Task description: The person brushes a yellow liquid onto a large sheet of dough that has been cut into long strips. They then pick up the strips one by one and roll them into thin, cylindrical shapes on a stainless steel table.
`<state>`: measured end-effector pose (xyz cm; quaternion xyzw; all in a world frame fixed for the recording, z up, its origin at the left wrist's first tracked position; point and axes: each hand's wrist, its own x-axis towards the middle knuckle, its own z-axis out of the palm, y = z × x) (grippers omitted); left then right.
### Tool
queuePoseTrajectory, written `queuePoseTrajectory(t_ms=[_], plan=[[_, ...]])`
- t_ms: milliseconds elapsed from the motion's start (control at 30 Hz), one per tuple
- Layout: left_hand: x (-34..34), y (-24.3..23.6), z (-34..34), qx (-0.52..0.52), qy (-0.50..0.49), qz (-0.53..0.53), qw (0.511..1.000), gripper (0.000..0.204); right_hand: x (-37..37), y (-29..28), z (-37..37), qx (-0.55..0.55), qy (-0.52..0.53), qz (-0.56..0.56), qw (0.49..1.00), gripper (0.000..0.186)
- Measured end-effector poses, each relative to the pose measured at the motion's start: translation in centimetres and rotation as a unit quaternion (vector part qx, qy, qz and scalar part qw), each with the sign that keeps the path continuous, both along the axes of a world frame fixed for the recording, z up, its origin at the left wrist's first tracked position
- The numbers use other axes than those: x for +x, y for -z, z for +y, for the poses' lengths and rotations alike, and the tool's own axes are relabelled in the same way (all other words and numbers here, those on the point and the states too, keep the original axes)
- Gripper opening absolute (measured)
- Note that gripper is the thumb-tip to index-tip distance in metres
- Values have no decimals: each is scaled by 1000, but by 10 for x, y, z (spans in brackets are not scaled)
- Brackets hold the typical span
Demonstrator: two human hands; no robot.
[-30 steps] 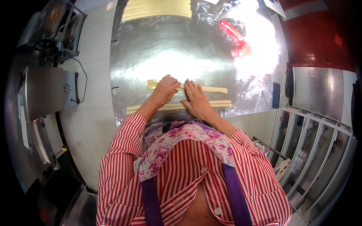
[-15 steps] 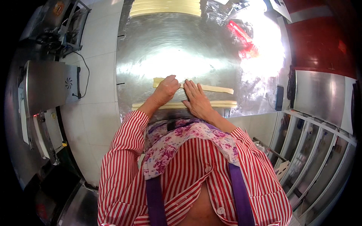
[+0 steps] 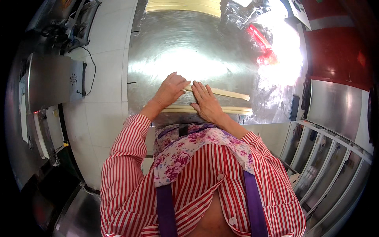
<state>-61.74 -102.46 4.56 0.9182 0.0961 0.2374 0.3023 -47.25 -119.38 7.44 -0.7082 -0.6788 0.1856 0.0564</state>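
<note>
A pale dough strip (image 3: pixel 231 93) lies across the shiny metal table (image 3: pixel 166 43) in front of me. My left hand (image 3: pixel 170 91) has its fingers bent and closed on the strip's left end, which it partly hides. Flat on the strip, just to the right, rests my right hand (image 3: pixel 207 103), fingers stretched out and thumb apart. Nearer to me, along the table's front edge, two long thin dough rolls (image 3: pixel 237 110) lie side by side, partly covered by my wrists.
Yellow dough cut into several strips (image 3: pixel 183 7) lies at the far edge. A red long-handled thing (image 3: pixel 259 38) sits on the floury right part of the table. A dark flat object (image 3: pixel 294 107) is at the right edge. Metal racks (image 3: pixel 327 158) stand lower right.
The yellowish left end of the strip showed beyond my left hand before; now it is out of sight at the hand. My left fingers have unrolled somewhat. The view has shifted slightly.
</note>
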Motion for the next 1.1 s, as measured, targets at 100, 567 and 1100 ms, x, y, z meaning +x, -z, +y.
queuePoseTrajectory(t_ms=[100, 567, 1100], plan=[[-11, -3, 8, -23, -17, -13, 1000, 16, -6, -4, 9, 10, 0, 18, 1000, 70], [-51, 20, 19, -16, -26, 31, 999, 21, -26, -6, 37, 55, -25, 20, 998, 62], [-55, 6, 10, -22, -26, 137, 990, 24, -42, 26, 69, 150, -8, 102, 983, 21]])
